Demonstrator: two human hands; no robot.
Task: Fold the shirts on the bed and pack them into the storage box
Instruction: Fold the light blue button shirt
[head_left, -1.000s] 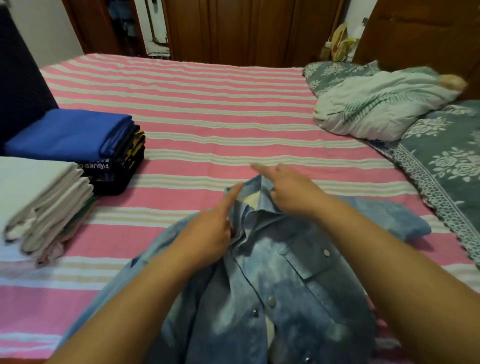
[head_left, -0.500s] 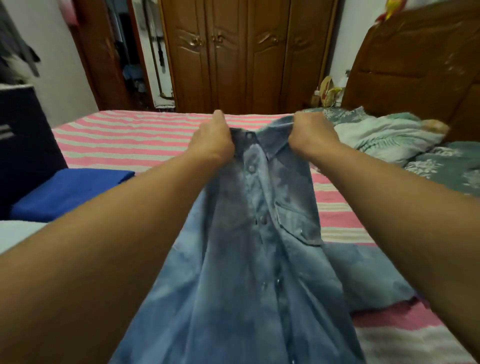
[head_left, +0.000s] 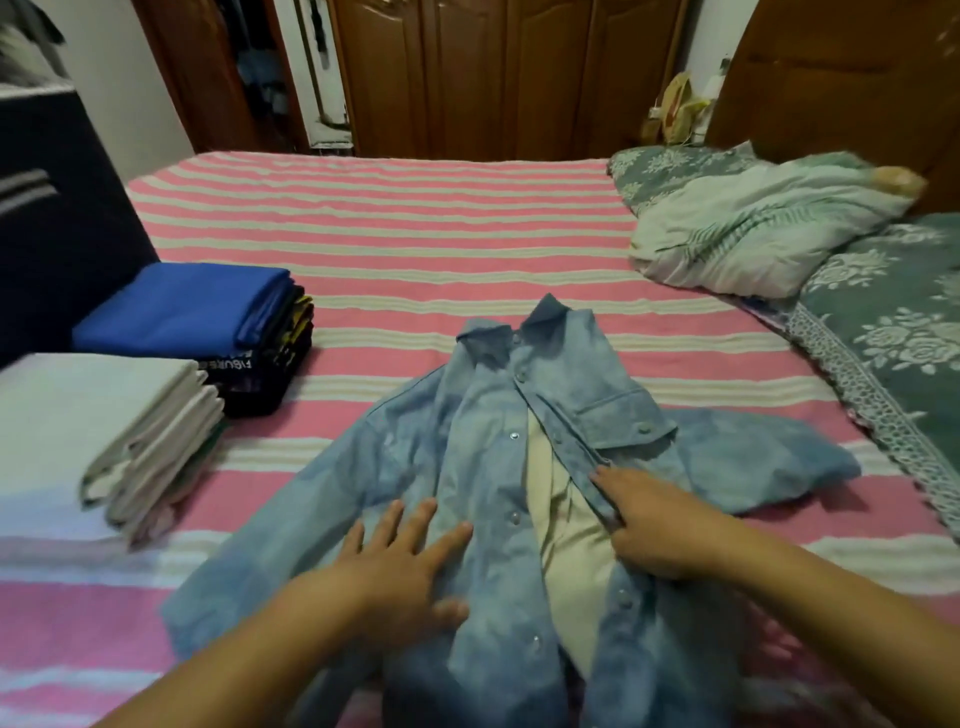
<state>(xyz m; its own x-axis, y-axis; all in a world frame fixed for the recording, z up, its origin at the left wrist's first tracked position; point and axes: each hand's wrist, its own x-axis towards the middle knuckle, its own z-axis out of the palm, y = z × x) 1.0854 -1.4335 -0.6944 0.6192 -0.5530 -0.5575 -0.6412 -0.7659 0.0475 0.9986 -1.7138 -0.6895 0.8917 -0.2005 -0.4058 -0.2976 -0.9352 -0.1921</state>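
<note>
Left grip (head_left: 402, 564) flat, splayed on denim shirt (head_left: 488, 426); right grip (head_left: 657, 522) pinches its placket.

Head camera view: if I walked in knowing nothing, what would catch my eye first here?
Probably the washed-out blue button-up denim shirt spread front-up on the pink-and-cream striped bedsheet, its front open over a pale lining. The left hand lies flat on it; the right hand touches the placket edge. On the left stand two stacks of folded clothes.
</note>
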